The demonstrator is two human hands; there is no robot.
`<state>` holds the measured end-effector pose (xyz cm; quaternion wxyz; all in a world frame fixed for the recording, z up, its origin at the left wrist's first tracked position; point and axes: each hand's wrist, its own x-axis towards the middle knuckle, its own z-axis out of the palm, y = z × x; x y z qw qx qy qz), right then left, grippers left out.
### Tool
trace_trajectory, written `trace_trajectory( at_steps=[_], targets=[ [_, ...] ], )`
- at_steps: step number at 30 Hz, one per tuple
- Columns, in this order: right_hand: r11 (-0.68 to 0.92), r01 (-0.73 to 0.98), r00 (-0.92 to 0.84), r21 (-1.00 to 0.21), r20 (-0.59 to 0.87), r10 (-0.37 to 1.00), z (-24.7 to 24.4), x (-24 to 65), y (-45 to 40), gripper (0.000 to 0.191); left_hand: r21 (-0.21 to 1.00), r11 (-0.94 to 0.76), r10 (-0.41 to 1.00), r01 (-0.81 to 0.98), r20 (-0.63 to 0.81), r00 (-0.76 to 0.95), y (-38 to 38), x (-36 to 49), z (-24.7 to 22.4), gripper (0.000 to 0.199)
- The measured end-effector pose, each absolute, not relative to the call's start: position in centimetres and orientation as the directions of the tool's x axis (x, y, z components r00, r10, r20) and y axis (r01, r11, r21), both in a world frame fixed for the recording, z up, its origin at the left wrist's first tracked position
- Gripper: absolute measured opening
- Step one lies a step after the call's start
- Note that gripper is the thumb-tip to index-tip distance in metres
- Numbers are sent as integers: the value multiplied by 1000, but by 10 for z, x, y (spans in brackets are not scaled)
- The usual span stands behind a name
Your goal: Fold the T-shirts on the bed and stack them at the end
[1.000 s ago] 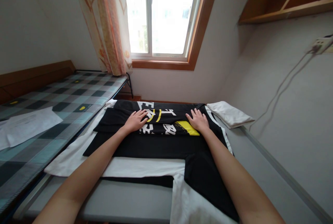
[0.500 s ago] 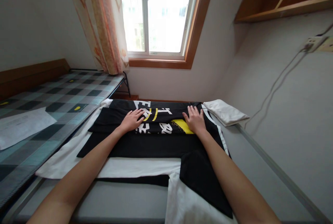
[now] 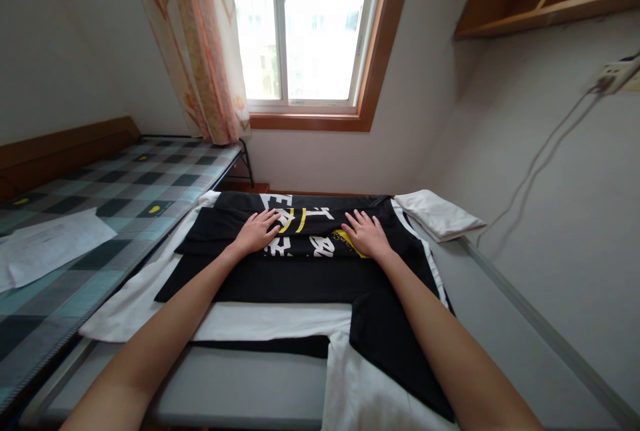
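Black shirt (image 3: 295, 281), smooth cloth, folded in layers, at six o'clock on a flat grey tabletop (image 3: 250, 384); white-and-yellow print (image 3: 321, 246) partly hidden by left hand (image 3: 256, 231) at eight, right hand (image 3: 369, 234) at four, both flat, spread. White cloth (image 3: 280, 321) underneath, mostly covered, cut off at bottom.

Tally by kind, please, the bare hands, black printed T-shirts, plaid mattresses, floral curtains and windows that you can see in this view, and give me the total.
Bare hands: 2 (left hand, right hand)
Black printed T-shirt: 1
Plaid mattress: 1
Floral curtain: 1
Window: 1
Total: 6
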<state>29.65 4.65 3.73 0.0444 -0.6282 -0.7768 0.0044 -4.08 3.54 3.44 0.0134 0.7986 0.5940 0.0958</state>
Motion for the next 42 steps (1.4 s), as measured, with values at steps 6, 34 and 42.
trace_trajectory(
  at_steps=[6,34,42],
  targets=[
    [94,992,-90,-84,46,995,37,311,52,68,106,-69,991,992,117,57,34,-41,32,68],
    [82,989,-72,-123,83,994,35,316,53,65,-265,59,982,963,191,-8,42,-196,56,51],
    [94,986,-81,-140,99,992,33,318,54,65,-165,131,962,978,258,-86,49,-201,73,37]
  ],
)
